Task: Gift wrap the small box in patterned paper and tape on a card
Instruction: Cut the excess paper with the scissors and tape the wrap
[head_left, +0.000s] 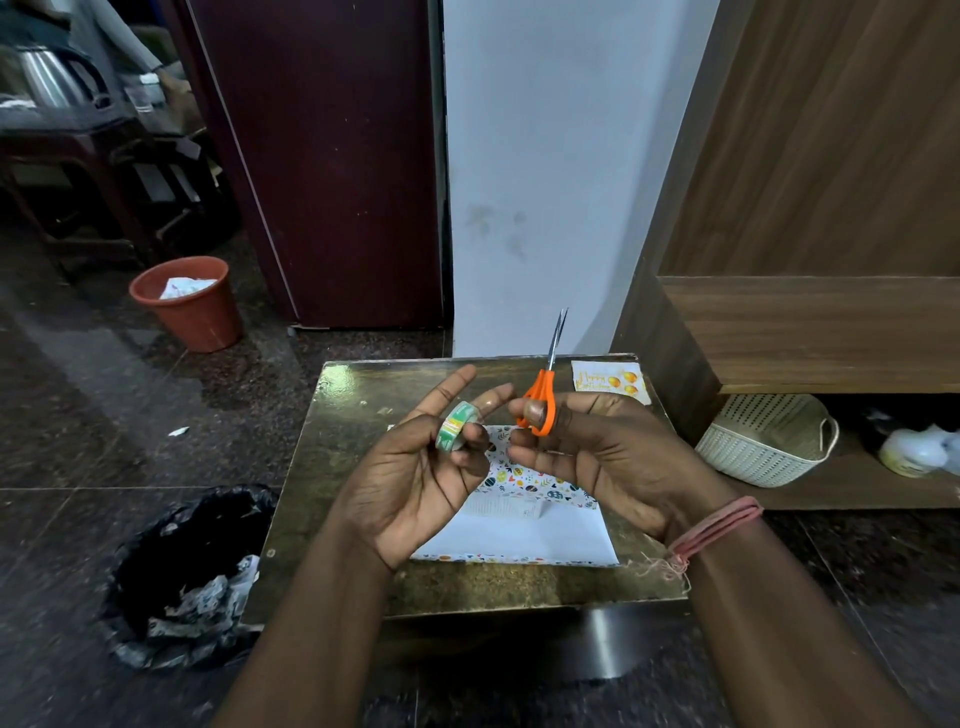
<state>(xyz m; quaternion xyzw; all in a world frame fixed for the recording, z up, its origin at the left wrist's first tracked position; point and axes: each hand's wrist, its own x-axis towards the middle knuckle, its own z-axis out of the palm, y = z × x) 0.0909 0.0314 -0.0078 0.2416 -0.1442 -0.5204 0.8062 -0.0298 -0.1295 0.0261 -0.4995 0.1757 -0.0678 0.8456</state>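
Both hands raised, left (415, 467) and right (587, 457), fingers curled.

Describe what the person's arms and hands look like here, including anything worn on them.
Both forearms are bare, with no sleeves in view. The left hand wears no ring, glove or band that I can see. The right hand is bare too, but its wrist carries several loops of pinkish-red thread, with frayed loose ends hanging from the knot.

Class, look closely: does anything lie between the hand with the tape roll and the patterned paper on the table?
Nothing visible does. The left hand holds the tape roll above the patterned paper, apart from it.
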